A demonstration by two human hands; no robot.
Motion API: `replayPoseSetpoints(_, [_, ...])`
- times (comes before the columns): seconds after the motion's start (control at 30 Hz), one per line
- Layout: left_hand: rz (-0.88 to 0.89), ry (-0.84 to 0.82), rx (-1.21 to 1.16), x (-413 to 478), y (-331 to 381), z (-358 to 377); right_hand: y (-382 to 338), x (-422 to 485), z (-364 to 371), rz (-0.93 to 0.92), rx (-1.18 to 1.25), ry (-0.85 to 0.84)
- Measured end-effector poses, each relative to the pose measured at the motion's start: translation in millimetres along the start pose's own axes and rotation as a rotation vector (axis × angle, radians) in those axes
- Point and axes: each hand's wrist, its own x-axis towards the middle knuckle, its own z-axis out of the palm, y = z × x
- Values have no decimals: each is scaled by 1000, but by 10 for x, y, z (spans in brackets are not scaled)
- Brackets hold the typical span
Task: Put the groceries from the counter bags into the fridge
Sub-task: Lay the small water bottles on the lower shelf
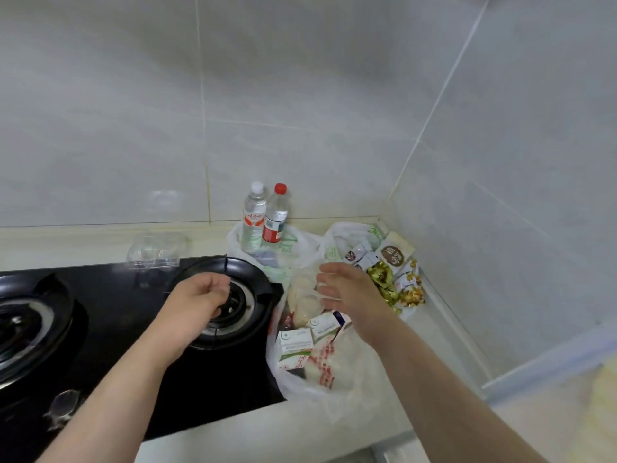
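Nothing seems unloaded: my right hand (pixel 347 289) spread over the full bag (pixel 337 406) at one o'clock, left hand (pixel 200 295) loosely curled, empty (bottles (pixel 275 215) at twelve).

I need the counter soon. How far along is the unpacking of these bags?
Nothing looks done: the bottles, cartons and snack packets all sit bagged on the counter. In hand: nothing; the right hand hovers open over the front bag, the left hand empty above the stove. Left: everything; no fridge in view.
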Motion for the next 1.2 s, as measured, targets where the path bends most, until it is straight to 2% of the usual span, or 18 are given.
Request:
replayPoseSetpoints(0.13, [1, -12, -12, 73, 56, 243, -5, 171, -284, -13, 80, -14])
replayPoseSetpoints(0.37, [-47, 65, 63, 606, 214, 726, -83, 905, -511, -53, 33, -135])
replayPoseSetpoints(0.47, [-47, 109, 142, 929, 338, 920, -149, 1332, -554, -116, -70, -182])
replayPoseSetpoints(0.57, [1, 168, 186, 1318, 523, 1089, -263, 1798, -541, -202, -278, -181])
replayPoseSetpoints(0.73, [29, 250, 238, 2064, 681, 1163, -511, 2521, -288, -265, -397, -264])
replayPoseSetpoints(0.8, [-16, 283, 315, 2363, 667, 1103, -620, 2795, -93, -278, -395, -309])
replayPoseSetpoints(0.97, [-143, 218, 485, 2824, 521, 1007, -585, 3387, 367, -316, -477, -469])
replayPoseSetpoints(1.1, [-195, 272, 597, 2971, 461, 931, -503, 3565, 479, -346, -512, -453])
replayPoseSetpoints(1.2, [-184, 195, 631, 3003, 468, 974, -372, 3625, 467, -341, -530, -454])
